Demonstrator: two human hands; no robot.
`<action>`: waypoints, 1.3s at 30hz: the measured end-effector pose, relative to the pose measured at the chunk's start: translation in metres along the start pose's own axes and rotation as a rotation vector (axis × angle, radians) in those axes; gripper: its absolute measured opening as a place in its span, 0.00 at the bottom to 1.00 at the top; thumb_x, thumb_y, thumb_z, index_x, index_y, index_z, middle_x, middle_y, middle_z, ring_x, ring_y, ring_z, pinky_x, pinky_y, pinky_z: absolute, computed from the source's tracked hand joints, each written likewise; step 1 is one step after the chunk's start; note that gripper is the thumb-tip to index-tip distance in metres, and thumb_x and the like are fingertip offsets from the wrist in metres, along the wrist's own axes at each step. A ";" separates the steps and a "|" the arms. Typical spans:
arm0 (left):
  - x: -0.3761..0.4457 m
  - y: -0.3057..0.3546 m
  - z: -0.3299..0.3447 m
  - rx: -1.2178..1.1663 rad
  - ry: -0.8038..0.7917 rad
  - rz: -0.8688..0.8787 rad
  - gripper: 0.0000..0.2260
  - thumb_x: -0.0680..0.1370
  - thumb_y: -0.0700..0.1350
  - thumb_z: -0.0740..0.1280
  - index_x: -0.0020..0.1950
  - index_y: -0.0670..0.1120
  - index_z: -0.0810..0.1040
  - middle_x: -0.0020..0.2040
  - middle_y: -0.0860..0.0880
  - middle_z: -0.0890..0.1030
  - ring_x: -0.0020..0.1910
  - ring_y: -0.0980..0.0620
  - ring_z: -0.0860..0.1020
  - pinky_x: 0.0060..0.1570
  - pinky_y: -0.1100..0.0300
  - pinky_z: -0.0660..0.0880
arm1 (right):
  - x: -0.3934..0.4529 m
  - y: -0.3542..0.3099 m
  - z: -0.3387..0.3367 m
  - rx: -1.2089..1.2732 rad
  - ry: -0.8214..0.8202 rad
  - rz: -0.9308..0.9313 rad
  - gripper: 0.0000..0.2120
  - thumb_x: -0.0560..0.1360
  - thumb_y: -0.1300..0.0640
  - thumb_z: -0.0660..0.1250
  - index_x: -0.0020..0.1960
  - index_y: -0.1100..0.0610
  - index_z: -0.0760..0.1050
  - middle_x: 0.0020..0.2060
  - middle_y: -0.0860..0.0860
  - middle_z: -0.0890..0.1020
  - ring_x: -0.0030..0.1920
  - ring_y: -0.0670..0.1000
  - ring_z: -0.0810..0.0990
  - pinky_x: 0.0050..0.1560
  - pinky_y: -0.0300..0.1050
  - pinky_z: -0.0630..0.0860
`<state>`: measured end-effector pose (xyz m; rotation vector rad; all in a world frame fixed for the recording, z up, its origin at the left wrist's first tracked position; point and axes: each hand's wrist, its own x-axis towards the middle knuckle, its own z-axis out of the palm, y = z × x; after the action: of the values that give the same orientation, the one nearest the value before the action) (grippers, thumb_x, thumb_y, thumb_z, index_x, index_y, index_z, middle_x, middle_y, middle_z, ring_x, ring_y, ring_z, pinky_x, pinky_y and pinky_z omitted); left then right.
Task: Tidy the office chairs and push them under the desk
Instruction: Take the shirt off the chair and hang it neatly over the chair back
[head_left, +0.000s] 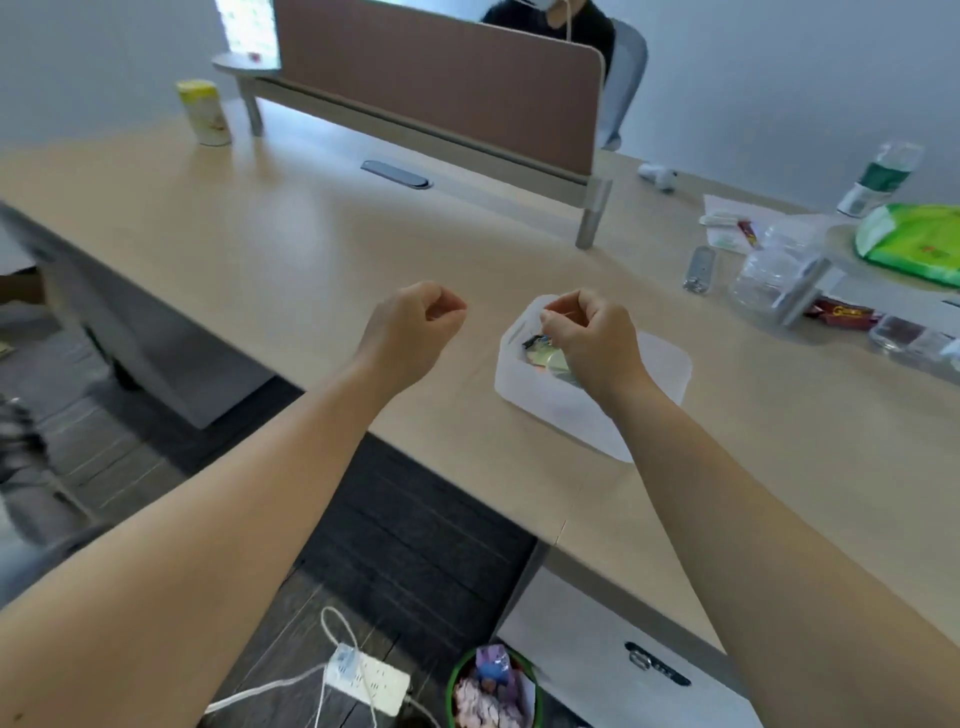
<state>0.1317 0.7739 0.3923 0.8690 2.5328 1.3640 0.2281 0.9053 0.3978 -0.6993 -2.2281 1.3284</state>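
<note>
Right now, at nine o'clock of your view, a blurred dark shape (21, 457) sits at the left edge over the floor; it may be part of an office chair, but you cannot tell. No chair shows clearly on your side. Moving right, your left hand (415, 325) hangs over the desk (249, 244) near the middle, fingers clenched into a fist around nothing. Just to its right, at about three o'clock from it, your right hand (587, 338) is also curled, above a white tray (660, 374); whether it pinches anything you cannot tell. Up at one o'clock, behind the brown divider (441, 88), a grey chair back (626, 78) rises with a person seated in it.

An office chair is likely fairly heavy but free-rolling on castors, so it should swing if pushed off-centre. Take the top of the backrest with both hands, spread apart, and push low and straight. Mind the power strip (366, 680) and bin (493, 686) at six o'clock under the desk.
</note>
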 end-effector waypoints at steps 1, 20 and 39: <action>-0.015 -0.003 -0.011 0.007 0.019 -0.015 0.10 0.77 0.43 0.61 0.55 0.42 0.77 0.47 0.49 0.77 0.47 0.52 0.73 0.47 0.61 0.68 | -0.009 -0.005 0.007 0.010 -0.033 -0.019 0.02 0.74 0.61 0.62 0.43 0.59 0.72 0.34 0.53 0.76 0.38 0.52 0.74 0.43 0.45 0.72; -0.274 -0.127 -0.234 0.145 0.594 -0.491 0.08 0.76 0.40 0.63 0.51 0.41 0.79 0.44 0.49 0.77 0.45 0.52 0.73 0.47 0.61 0.66 | -0.172 -0.123 0.238 0.070 -0.684 -0.194 0.07 0.73 0.58 0.63 0.37 0.51 0.72 0.39 0.50 0.78 0.41 0.50 0.75 0.43 0.42 0.72; -0.539 -0.371 -0.495 0.010 0.821 -0.867 0.08 0.77 0.42 0.61 0.52 0.42 0.78 0.43 0.49 0.77 0.46 0.50 0.74 0.47 0.57 0.69 | -0.425 -0.234 0.593 -0.041 -0.963 -0.086 0.10 0.72 0.57 0.62 0.33 0.50 0.69 0.33 0.49 0.75 0.33 0.47 0.70 0.33 0.39 0.66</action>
<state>0.2331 -0.0354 0.3034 -0.9289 2.7974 1.5095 0.1491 0.1493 0.2979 0.0963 -2.9443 1.8193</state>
